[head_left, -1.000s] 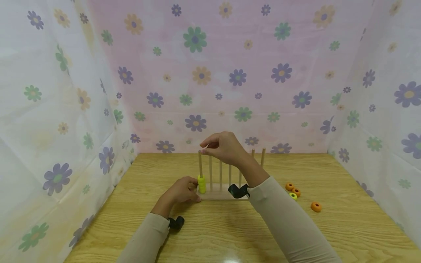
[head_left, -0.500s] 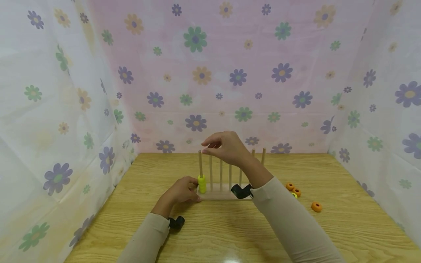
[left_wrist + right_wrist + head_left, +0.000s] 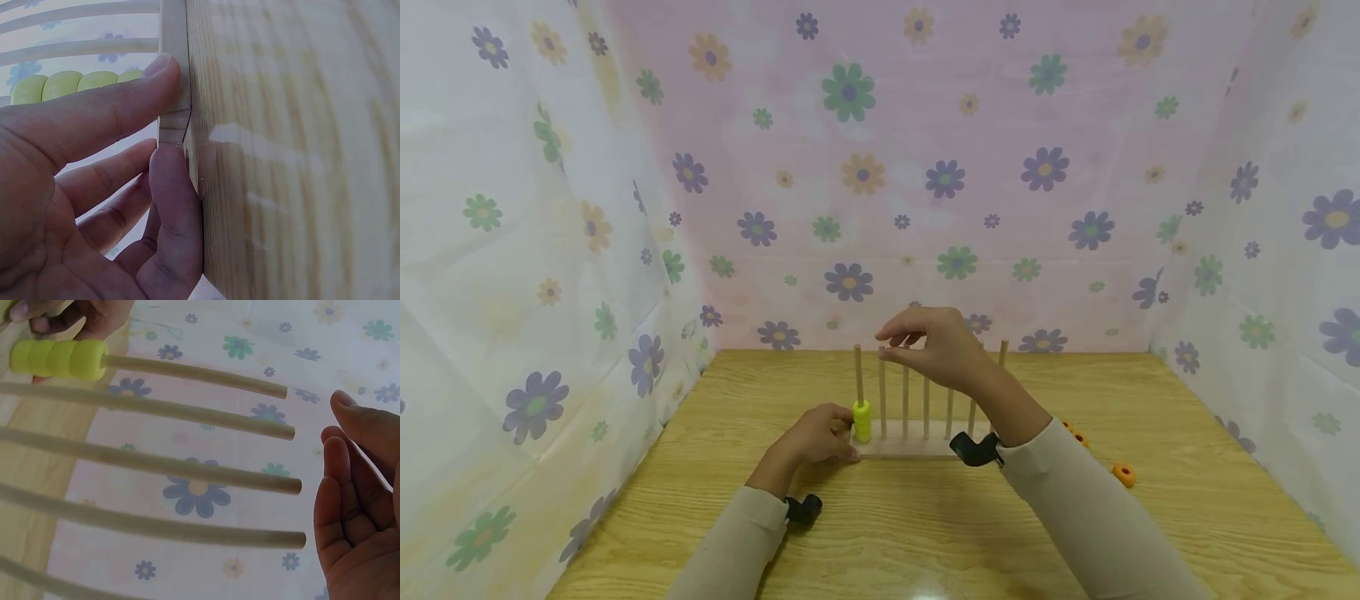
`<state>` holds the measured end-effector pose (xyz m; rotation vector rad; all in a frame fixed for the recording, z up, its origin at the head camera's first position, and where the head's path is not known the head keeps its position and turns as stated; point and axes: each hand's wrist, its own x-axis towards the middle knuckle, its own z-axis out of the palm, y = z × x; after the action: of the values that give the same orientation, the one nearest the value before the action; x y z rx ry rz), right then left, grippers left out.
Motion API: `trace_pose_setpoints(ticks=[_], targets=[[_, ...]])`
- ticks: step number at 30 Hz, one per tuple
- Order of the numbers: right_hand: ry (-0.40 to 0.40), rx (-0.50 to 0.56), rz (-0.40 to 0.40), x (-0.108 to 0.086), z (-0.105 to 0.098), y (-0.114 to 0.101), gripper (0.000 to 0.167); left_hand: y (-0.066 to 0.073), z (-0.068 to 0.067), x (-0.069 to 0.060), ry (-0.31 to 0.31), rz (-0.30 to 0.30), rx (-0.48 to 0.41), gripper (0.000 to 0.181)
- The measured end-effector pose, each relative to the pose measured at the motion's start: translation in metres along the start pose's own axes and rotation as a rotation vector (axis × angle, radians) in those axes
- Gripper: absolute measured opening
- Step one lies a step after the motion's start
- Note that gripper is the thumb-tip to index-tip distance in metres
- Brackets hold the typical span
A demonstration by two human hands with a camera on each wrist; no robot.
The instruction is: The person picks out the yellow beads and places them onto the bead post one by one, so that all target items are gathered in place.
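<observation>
A wooden peg stand with a row of upright pegs stands on the table. Several yellow ring beads are stacked on its leftmost peg; the right wrist view also shows this yellow stack. My left hand grips the left end of the stand's base, and in the left wrist view its thumb and a finger press around the base corner. My right hand is in the air near the tops of the pegs, fingers loosely bent, holding nothing. In the right wrist view this hand is apart from the peg tips.
Orange ring beads lie on the wood-grain table to the right; one orange bead is apart from the others, which the right sleeve partly hides. Flower-printed cloth encloses the back and sides.
My right hand has shifted right from the tip of the leftmost peg to about the second peg. Its sleeve now covers the loose yellow bead. My left hand stays at the base.
</observation>
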<state>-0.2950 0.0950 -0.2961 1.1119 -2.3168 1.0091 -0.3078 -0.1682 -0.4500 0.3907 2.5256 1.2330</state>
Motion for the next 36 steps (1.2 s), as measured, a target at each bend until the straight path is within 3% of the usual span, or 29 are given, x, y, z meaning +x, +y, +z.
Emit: trace_pose_setpoints(ticks=[22,36], targets=[[0.071,-0.041,-0.086,-0.045,-0.019,0.015,0.022,0.001,0.001,-0.001,0.011,-0.004,0.032,0.071],[0.098,-0.033,-0.006,-0.075,-0.030,0.026,0.024,0.000,0.000,0.000,-0.001,0.001,0.016,0.070]])
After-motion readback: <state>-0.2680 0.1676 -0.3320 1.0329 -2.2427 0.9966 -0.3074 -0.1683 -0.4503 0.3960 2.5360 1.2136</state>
